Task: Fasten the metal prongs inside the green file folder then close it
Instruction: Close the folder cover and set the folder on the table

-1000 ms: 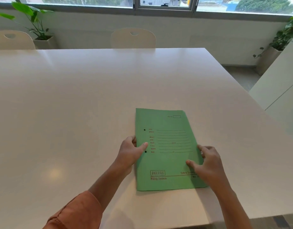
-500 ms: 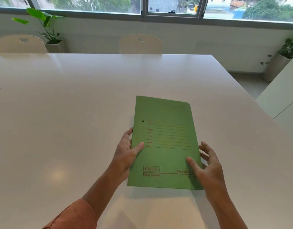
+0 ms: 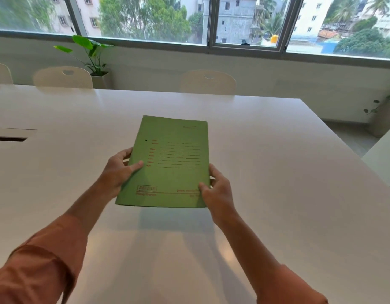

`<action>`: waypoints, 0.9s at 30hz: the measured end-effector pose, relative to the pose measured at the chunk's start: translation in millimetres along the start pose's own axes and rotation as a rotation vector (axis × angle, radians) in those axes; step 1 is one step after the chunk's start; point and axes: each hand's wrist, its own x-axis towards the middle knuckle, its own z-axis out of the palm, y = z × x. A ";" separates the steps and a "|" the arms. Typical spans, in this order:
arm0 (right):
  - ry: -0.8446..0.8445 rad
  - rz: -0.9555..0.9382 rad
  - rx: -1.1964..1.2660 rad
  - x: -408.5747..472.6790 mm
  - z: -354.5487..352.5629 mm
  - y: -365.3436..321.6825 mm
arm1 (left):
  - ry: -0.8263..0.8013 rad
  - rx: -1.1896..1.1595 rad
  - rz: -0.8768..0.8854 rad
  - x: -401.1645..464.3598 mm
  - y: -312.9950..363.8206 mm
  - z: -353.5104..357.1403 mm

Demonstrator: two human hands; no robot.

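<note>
The left hand [image 3: 118, 172] grips the left edge of the green file folder [image 3: 169, 163], thumb lying flat across the front cover and the fingers curled round behind that edge. The right hand [image 3: 216, 191] grips the folder's lower right corner, thumb pressed on the cover near the printed red line and the fingers wrapped behind the right edge. Both forearms reach in from the near side of the folder, each ending in a rust-orange sleeve [image 3: 42, 268]. The folder is closed, front cover up, held between the two hands and raised off the white table [image 3: 277, 172]; its near edge is tilted up and a soft shadow lies on the tabletop just below that edge. Red printed lines and a boxed label show on the cover, too blurred to read, with a small dark hole near its left edge. The prongs are hidden inside. Well to the left of the folder a dark slot [image 3: 9, 139] is cut in the tabletop. Beyond the folder, past the far table edge, stand pale chairs [image 3: 208, 83], and left of them a potted plant [image 3: 90, 55] under the window [image 3: 246, 20]. Another plant pot [image 3: 385, 117] stands far right of the folder.
</note>
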 end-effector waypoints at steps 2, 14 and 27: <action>-0.021 0.013 0.001 13.6 27.5 0.1 | 0.047 0.084 -0.010 20.5 -2.7 -17.1; -0.028 0.155 -0.162 65.7 138.4 34.6 | 0.152 0.343 -0.077 103.2 -51.2 -71.9; -0.090 0.062 -0.572 68.8 144.7 55.9 | 0.246 0.742 -0.096 112.2 -72.8 -61.0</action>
